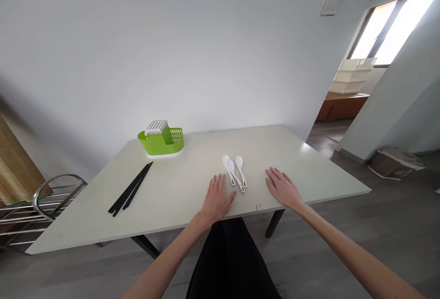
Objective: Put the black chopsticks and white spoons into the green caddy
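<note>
My left hand (216, 200) lies flat near the table's front edge, fingers stretched out and holding nothing. Just beyond and right of its fingertips are three white soup spoons (239, 166), two of them overlapping and the other close by on the right. My right hand (282, 188) also rests palm down on the tabletop, right of the spoons and apart from them, its fingers extended. Several black chopsticks (132, 188) lie in a slanted bundle on the left. Behind them stands a green cutlery caddy (158, 145) with a white base and a white slotted part on top.
The pale table (192, 175) backs onto a plain wall (220, 51). A metal rack (44, 207) stands by its left end. Beyond the right end, a brown bin or box (395, 162) sits on the floor, and white stacked drawers (352, 76) stand under a window.
</note>
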Motion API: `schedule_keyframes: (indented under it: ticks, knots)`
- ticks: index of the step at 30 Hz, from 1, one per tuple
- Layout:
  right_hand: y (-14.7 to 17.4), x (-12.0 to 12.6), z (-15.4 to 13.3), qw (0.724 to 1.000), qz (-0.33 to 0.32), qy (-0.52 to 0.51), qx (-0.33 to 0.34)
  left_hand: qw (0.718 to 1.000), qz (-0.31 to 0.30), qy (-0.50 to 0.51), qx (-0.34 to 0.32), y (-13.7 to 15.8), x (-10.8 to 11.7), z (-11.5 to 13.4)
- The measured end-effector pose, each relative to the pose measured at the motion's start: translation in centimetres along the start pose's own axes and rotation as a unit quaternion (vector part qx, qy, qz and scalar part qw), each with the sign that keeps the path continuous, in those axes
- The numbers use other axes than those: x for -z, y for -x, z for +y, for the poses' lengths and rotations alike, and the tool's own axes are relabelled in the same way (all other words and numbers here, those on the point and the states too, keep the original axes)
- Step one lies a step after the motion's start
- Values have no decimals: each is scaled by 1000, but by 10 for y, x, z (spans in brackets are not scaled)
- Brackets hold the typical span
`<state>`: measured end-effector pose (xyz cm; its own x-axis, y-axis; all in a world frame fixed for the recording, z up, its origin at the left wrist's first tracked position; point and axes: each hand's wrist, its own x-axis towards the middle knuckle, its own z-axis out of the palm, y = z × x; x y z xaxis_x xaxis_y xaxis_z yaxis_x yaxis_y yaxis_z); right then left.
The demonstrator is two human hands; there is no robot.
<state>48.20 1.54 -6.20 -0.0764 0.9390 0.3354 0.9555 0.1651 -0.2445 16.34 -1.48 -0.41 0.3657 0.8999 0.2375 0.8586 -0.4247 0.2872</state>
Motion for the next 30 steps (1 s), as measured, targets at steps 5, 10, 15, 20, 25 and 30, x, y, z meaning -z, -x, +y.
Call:
schedule_keyframes:
  ticks: [5,10,15,20,25,30]
  knots:
    - [1,0,0,1000,-4,1,-3,991,107,-71,35,3,60,-86]
    - [2,-2,1,1000,2,2,2,961,138,-173,165,33,136,-208]
    - [3,-1,0,1000,3,6,-1,965,-20,-147,214,77,171,-291]
    - [4,2,-2,1000,-2,12,-6,959,-68,-160,222,90,154,-293]
    - [5,1,-2,1000,2,11,-6,964,-62,-159,204,71,122,-237]
    - [5,1,-2,1000,2,5,-5,973,-38,-147,174,38,81,-164]
